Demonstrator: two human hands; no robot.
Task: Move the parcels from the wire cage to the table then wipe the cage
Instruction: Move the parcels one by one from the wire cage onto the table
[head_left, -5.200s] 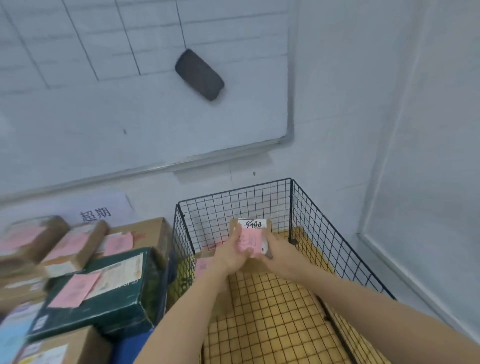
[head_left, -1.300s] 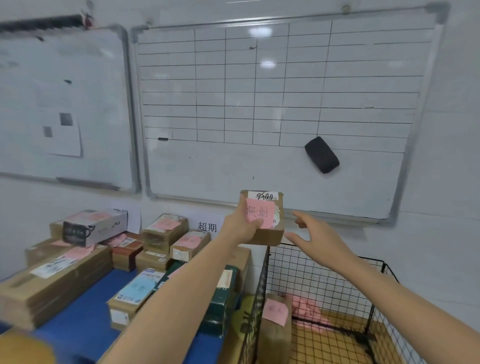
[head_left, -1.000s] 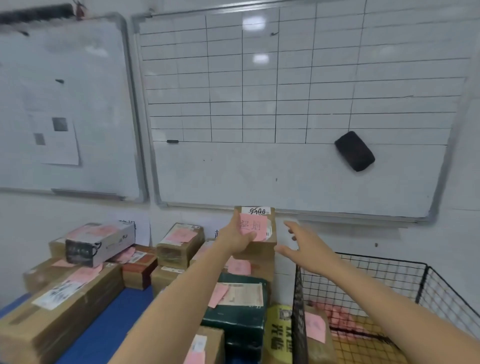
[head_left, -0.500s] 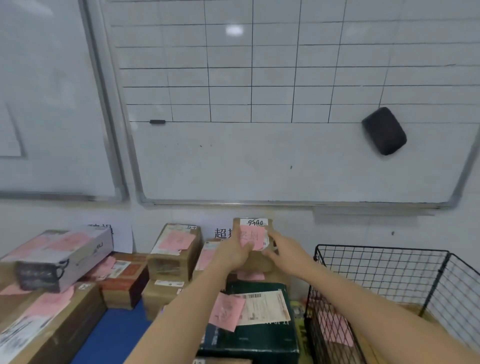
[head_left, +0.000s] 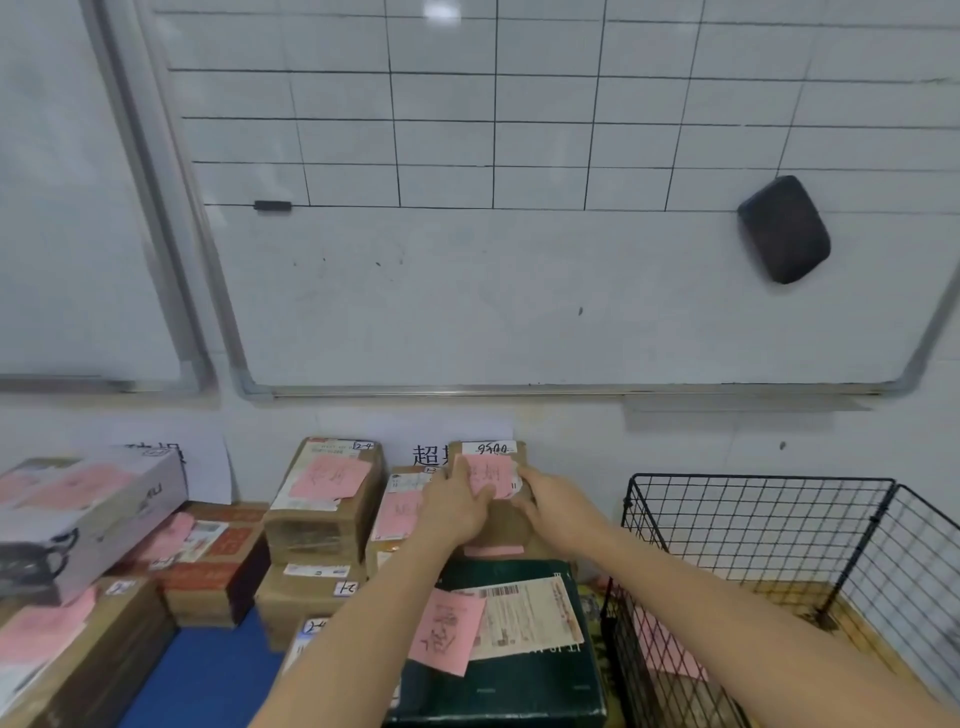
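Observation:
A small brown parcel (head_left: 493, 457) with a pink note and a white label marked 9500 sits on top of the stacked parcels at the back of the table, against the wall. My left hand (head_left: 457, 504) grips its left side and my right hand (head_left: 550, 501) grips its right side. The black wire cage (head_left: 779, 525) stands to the right of the table. Inside it, behind the mesh, shows a parcel with a pink note (head_left: 670, 649); its shape is mostly hidden by my right arm.
A dark green box (head_left: 519, 675) with a pink note lies just below my hands. Several brown parcels (head_left: 322, 499) with pink notes crowd the blue table (head_left: 202, 675). A grey box (head_left: 78, 514) lies at the left. A whiteboard with a black eraser (head_left: 783, 228) hangs above.
I lifted the small parcel out of the cage, carried it left with the left hand alone, then the right hand rejoined it. It now rests lower, on the stack by the wall.

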